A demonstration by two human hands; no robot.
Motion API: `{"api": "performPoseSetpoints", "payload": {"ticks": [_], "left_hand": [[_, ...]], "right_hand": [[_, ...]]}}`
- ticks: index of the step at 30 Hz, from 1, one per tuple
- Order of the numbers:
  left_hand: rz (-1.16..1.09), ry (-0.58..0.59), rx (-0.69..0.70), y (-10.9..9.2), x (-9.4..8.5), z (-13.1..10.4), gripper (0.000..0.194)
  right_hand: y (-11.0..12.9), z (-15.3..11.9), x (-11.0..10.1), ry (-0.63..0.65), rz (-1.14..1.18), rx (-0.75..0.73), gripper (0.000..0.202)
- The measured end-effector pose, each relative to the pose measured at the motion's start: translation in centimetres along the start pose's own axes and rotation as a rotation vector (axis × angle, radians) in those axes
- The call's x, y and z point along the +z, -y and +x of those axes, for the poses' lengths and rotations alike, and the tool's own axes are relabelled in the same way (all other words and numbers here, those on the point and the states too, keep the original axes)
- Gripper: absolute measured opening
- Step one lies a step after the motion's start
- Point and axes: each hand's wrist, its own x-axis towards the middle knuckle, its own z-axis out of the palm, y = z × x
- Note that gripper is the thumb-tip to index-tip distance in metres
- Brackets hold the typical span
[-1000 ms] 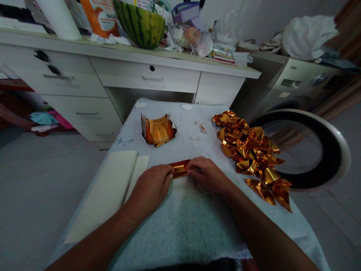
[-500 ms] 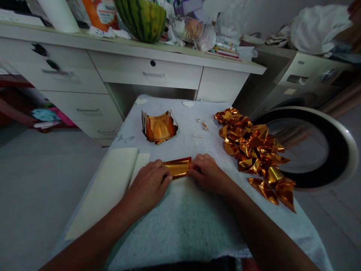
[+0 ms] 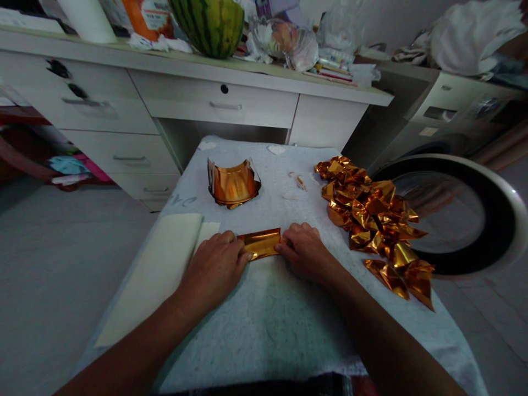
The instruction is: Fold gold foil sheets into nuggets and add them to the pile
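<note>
The left hand (image 3: 216, 265) and right hand (image 3: 304, 248) pinch opposite ends of a gold foil strip (image 3: 260, 243), which lies low over the cloth-covered table (image 3: 264, 330) between them. Beyond it stands a curved foil stack (image 3: 234, 185); at right, a heap of crumpled-looking foil pieces (image 3: 371, 208); at left, cream paper (image 3: 150, 283).

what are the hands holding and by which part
A strip of gold foil: left hand at its left end, right hand at its right end.
</note>
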Motion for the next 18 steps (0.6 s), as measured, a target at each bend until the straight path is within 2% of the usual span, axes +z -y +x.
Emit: {"api": "performPoseSetpoints", "payload": {"ticks": [7, 11, 18], "left_hand": [[0.022, 0.032, 0.001, 0.2, 0.0, 0.0, 0.027], [0.045, 0.079, -0.017, -0.3, -0.6, 0.0, 0.028], [0.11, 0.09, -0.039, -0.9, -1.0, 0.0, 0.028]], "right_hand": [[0.0, 0.1, 0.2, -0.031, 0.031, 0.046, 0.022], [0.1, 0.2, 0.2, -0.035, 0.031, 0.064, 0.023], [0.3, 0.1, 0.2, -0.051, 0.048, 0.087, 0.023]]}}
